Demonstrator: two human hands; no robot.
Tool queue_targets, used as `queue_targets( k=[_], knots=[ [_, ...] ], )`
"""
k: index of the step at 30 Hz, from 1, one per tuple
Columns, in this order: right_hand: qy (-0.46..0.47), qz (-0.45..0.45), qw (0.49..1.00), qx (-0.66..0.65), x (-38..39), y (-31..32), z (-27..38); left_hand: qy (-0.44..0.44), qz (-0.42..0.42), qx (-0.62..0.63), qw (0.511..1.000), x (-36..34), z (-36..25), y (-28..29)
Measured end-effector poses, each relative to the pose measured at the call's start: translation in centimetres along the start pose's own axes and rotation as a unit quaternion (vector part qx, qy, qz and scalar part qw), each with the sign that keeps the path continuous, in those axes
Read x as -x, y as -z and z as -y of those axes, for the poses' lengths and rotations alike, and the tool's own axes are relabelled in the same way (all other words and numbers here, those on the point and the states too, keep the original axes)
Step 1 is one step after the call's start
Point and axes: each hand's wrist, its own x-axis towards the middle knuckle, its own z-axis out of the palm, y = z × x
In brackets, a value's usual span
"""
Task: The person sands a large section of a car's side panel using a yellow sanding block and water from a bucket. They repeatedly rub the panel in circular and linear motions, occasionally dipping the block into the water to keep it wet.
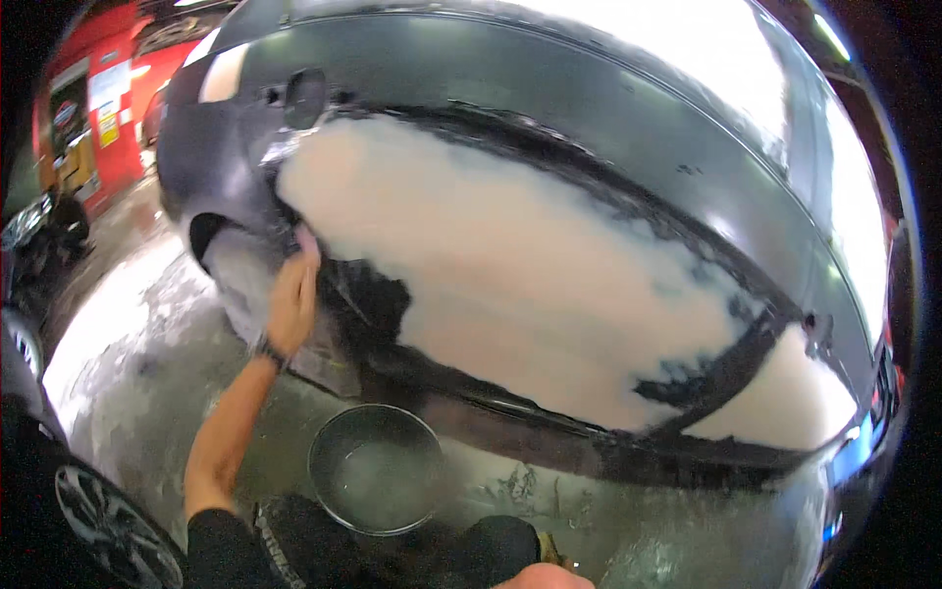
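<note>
My left arm reaches up to the side of a dark car (412, 69). The left hand (292, 299) is pressed edge-on against the body just behind the front wheel arch, fingers straight and together. A small pinkish patch (308, 239) shows at its fingertips, too blurred to name. To its right, a large area of beige filler (491, 236) covers the door, with dark paint around its ragged border. Only a rounded bit of my right hand (546, 577) shows at the lower edge, by my knee. Its fingers are hidden.
A round basin (312, 471) of cloudy water stands on the wet floor (128, 378) below the door. A second beige patch (785, 398) is on the rear panel. Another car's wheel (113, 525) is at lower left. A red wall (113, 39) rises at far left.
</note>
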Motion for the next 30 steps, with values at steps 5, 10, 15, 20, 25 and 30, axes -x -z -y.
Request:
queue_targets(
  k=[5,10,15,20,25,30],
  knots=[
    [-0.065,0.017,0.997,-0.029,2.8,-4.0,1.8,0.105,0.465,0.131,0.869,17.9,-2.9,-3.4],
    [-0.046,-0.096,0.992,-0.069,4.0,-5.6,2.0,0.035,0.714,0.033,0.698,38.6,5.4,-14.0],
    [-0.224,0.182,0.957,-0.028,10.0,-13.1,-2.7,0.011,0.816,-0.099,0.569,46.7,7.6,-19.2],
    [-0.173,0.034,0.981,-0.086,11.7,-8.8,-1.2,-0.043,0.851,-0.122,0.509,50.1,8.6,-19.6],
    [-0.246,0.046,0.957,-0.149,7.3,-7.8,0.0,-0.199,0.840,-0.114,0.491,45.8,10.0,-16.5],
    [-0.192,0.312,0.916,-0.165,0.4,0.7,1.4,0.020,0.531,0.188,0.826,16.9,-4.6,-6.8]
  ],
)
